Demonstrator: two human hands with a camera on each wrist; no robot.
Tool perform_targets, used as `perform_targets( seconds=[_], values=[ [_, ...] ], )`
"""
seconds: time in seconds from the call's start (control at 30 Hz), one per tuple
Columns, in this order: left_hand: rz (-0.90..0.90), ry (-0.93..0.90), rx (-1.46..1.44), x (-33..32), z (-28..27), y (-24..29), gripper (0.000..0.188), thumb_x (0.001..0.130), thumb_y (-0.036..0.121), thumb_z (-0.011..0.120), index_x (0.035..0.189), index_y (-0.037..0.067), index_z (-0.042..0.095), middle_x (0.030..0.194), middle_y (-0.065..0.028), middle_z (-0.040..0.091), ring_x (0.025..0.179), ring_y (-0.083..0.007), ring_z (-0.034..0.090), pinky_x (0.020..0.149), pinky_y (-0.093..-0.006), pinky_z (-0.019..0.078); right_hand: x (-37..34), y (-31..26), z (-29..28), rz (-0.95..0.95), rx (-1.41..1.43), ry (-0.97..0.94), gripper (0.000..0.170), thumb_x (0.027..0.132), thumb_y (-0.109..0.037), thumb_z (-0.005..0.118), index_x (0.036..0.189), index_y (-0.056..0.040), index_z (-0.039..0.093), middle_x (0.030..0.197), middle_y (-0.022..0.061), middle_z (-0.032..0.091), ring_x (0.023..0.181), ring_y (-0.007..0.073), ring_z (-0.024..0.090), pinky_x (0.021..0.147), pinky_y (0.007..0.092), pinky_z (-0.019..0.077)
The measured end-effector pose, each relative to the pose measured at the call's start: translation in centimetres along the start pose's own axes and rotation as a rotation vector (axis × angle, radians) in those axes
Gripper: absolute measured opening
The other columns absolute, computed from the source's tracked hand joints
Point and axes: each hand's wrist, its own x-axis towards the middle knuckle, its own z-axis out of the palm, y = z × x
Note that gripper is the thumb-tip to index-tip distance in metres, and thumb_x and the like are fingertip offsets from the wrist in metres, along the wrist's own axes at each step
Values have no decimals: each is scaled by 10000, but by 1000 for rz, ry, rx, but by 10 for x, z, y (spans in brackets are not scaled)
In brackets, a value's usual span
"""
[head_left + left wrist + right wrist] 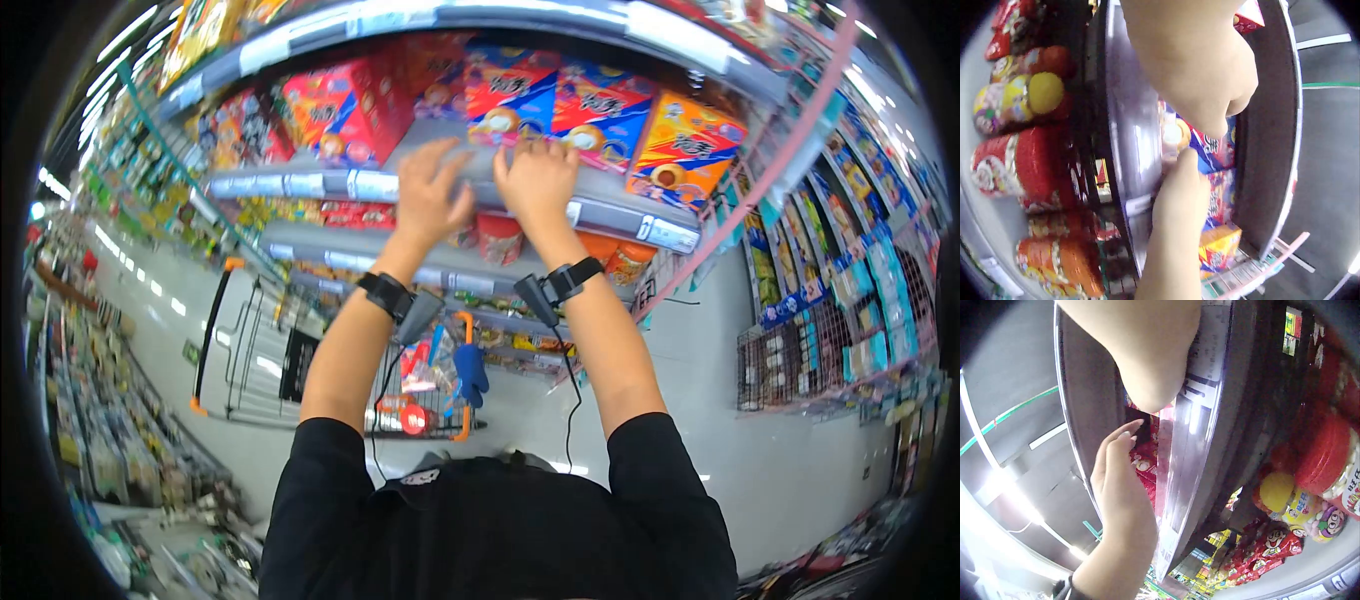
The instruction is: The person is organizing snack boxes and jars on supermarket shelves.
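Observation:
My left hand (432,192), blurred, is raised in front of the shelf with its fingers apart and nothing seen in it. To its right, my right hand (540,182) has its fingertips at the lower front of a red and blue snack box (508,92). A matching box (600,110) stands against it on the right, then an orange box (685,150). In the left wrist view, my left hand (1200,69) covers part of the boxes and my right hand (1180,200) reaches in below it. In the right wrist view, my right hand (1154,369) hides its own fingers.
Red boxes (345,105) stand left of a gap on the same shelf (290,184). Red-lidded jars (1329,453) and a yellow-capped bottle (1279,490) fill the shelf below. A shopping cart (245,340) is at lower left, and a pink rail (745,205) borders the shelf's right end.

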Motion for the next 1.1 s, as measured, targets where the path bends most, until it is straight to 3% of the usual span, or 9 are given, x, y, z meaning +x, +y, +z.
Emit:
perform_targets(
  seconds=[0.1,0.33,0.43,0.47,0.57,0.67,0.93,1.07,1.1],
  values=[
    [-77,-89,-166,-90,-9,43,430,677,147,623,1103,109,579,1196,-112,534,1102,-313,496,930,-441,359,1,1,-9,-101,43,22,268,771,-312,587,805,-60,670,864,110,635,888,283,561,839,451,393],
    [-630,-1044,10,-356,-87,104,451,809,332,567,1197,107,522,1248,-126,515,1212,-314,422,959,-557,305,-66,-11,-30,-107,594,314,188,714,-52,602,899,-65,629,884,88,615,887,283,553,829,414,419],
    [-1118,-1608,82,-423,-114,98,489,877,480,416,1199,136,548,1214,-137,569,1173,-332,496,939,-553,351,-168,-71,-19,105,839,-215,206,762,-46,557,962,-50,607,953,128,621,894,292,581,836,417,435],
    [-1101,-1629,29,-429,-120,95,485,876,485,408,1184,141,558,1160,-145,591,1120,-330,530,909,-536,382,-206,-96,-18,240,919,-644,252,782,-93,585,1027,-35,578,981,143,619,926,315,577,854,431,437],
    [-1055,-1680,-118,-442,-121,78,492,862,506,402,1124,139,599,1062,-150,639,1019,-327,596,860,-485,444,-321,-145,-25,-180,1106,-1294,441,845,-308,592,1171,-21,513,1159,254,532,1120,405,488,972,461,369],
    [-1090,-1742,-259,-456,-109,70,536,827,542,433,1030,101,659,1088,-117,646,1033,-334,588,892,-434,447,-406,-159,-17,-629,685,-2164,673,783,-541,576,1199,-14,535,1159,259,553,1111,401,510,933,440,417],
    [-854,-1941,-929,-483,-96,24,730,861,628,372,1346,87,439,1384,-164,430,1268,-312,415,1018,-424,349,-442,-163,-14,-467,589,-2339,549,675,-466,645,1002,-24,664,959,166,665,882,325,633,746,410,503],
    [-1151,-2069,-1022,-426,-102,-9,720,853,611,416,1398,142,371,1429,-149,373,1300,-296,370,1054,-392,294,-431,-168,2,-421,491,-2600,629,688,-494,655,1090,-11,623,1038,180,641,976,320,608,800,410,481],
    [-910,-1988,-972,-443,-95,-19,717,834,610,443,1374,140,408,1418,-154,382,1269,-290,406,1016,-383,345,-428,-170,9,-412,517,-2590,656,679,-509,665,1093,-2,619,1051,183,638,985,324,604,812,414,477]
  ],
)
